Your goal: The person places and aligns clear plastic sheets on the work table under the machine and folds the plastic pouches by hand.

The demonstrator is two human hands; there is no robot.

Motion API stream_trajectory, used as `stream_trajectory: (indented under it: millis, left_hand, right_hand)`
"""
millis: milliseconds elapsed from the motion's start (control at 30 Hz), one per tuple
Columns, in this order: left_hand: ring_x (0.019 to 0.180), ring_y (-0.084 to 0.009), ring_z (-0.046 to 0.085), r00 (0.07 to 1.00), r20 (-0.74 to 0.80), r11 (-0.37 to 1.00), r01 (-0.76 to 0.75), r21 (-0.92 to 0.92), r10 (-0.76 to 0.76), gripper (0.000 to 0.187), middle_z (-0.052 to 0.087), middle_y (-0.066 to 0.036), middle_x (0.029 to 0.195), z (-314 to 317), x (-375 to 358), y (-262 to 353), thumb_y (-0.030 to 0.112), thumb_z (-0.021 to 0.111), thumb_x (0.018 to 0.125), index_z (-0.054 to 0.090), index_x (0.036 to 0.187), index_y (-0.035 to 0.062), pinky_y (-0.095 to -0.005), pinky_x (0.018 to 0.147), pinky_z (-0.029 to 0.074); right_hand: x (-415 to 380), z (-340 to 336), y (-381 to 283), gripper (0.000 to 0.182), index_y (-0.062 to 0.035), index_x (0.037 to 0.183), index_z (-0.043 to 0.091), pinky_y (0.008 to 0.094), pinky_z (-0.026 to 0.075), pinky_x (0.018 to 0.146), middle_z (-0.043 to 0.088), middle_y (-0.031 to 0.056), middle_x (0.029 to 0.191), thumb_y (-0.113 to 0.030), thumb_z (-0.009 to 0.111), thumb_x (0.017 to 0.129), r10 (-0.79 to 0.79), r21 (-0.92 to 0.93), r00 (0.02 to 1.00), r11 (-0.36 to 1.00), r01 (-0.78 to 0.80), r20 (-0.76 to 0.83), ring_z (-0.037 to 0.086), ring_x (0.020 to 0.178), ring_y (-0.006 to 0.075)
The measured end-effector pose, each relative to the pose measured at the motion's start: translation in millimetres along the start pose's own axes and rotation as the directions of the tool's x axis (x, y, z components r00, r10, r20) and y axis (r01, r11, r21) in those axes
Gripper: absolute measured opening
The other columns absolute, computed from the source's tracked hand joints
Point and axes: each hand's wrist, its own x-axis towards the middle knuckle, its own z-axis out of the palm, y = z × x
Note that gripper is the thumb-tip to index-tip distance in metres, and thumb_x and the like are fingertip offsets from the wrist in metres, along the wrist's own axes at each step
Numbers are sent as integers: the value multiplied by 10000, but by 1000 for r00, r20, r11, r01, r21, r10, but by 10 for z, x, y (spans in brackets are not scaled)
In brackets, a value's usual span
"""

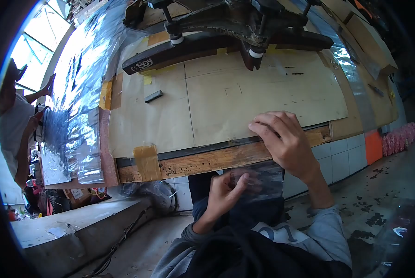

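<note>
A clear plastic bag or sheet (266, 181) hangs over the table's front edge, in front of my legs. My left hand (223, 193) is closed on its left side, below the wooden edge, with the thumb pointing up. Above the edge my right hand (286, 141) has its fingers curled and close together near the film's upper part; the fingertips' contact is partly hidden. Under that hand lies a large beige sheet (156, 123) marked with pencil-like lines. A small dark block (153, 96) rests on the sheet's left part.
A dark metal frame with a long curved bar (198, 49) spans the table's back. Brown tape (146, 163) crosses the wooden edge (193, 167). Shiny plastic film (84, 88) covers the left side, where another person (19, 125) stands. Pink bundles (400, 139) lie at right.
</note>
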Motion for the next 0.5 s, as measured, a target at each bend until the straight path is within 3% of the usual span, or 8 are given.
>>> stream_trajectory:
  millis: [33, 133, 200, 233, 300, 333, 400, 500]
  left_hand:
    - [859, -221, 696, 1000, -5, 999, -8, 35, 8, 263, 692, -164, 920, 5, 1, 10, 92, 492, 994, 590, 1098, -128, -326, 772, 597]
    - [808, -200, 694, 999, -22, 995, 24, -98, -27, 262, 688, -137, 922, 11, -8, -35, 136, 552, 972, 623, 1055, -103, -302, 727, 571]
    - [805, -187, 702, 999, -48, 996, -18, 89, 23, 243, 709, -135, 899, -13, -7, -63, 119, 549, 970, 634, 1050, -95, -282, 730, 570]
    - [804, -180, 707, 997, -58, 983, -39, 181, 50, 235, 719, -135, 887, -25, -5, -75, 110, 547, 969, 639, 1047, -91, -271, 732, 570]
    - [785, -162, 707, 998, -57, 997, -23, 72, 27, 220, 726, -126, 883, -18, 1, -96, 106, 560, 958, 651, 1032, -81, -254, 719, 556]
    - [775, -153, 707, 998, -56, 1000, -14, 15, 14, 213, 729, -122, 882, -15, -2, -113, 104, 567, 952, 656, 1024, -76, -245, 713, 549]
    - [779, -149, 706, 994, -79, 990, -72, 118, 82, 210, 730, -117, 879, -66, 3, -249, 100, 573, 946, 653, 1026, -77, -244, 710, 544]
    - [783, -147, 706, 984, -96, 975, -132, 180, 151, 213, 729, -116, 854, -54, -3, -263, 108, 592, 933, 653, 1020, -77, -247, 704, 540]
  right_hand:
    - [8, 5, 20, 244, -22, 977, 646, 380, 443, 888, 607, 66, 1033, -77, 680, 741, 7, 33, 1000, 999, -7, 13, 575, 993, 215]
    - [13, -5, 60, 202, -40, 915, 627, 367, 443, 839, 596, 63, 993, -76, 693, 727, 28, 69, 998, 997, -32, 53, 569, 974, 211]
    - [32, -69, 41, 163, -54, 886, 621, 355, 439, 802, 589, 59, 974, -93, 680, 739, 42, 12, 995, 999, -43, 86, 566, 961, 197]
    - [19, -94, 12, 140, -61, 867, 618, 348, 436, 789, 587, 54, 962, -107, 671, 746, 19, -70, 996, 997, -13, 87, 566, 953, 188]
    - [-38, -148, -97, 101, -75, 829, 612, 333, 429, 764, 583, 44, 939, -134, 654, 759, -31, -229, 995, 972, 52, 96, 568, 937, 171]
    - [-58, -190, -151, 88, -79, 809, 606, 327, 428, 749, 586, 40, 920, -143, 646, 762, -72, -209, 992, 974, 92, 101, 571, 920, 164]
    - [-106, -285, -251, 82, -87, 767, 594, 315, 426, 720, 590, 32, 882, -161, 630, 768, -151, -171, 982, 971, 169, 112, 577, 885, 151]
    - [-187, -356, -337, 73, -86, 751, 592, 297, 433, 687, 596, 25, 827, -148, 627, 766, -208, -260, 969, 936, 236, 132, 585, 829, 148]
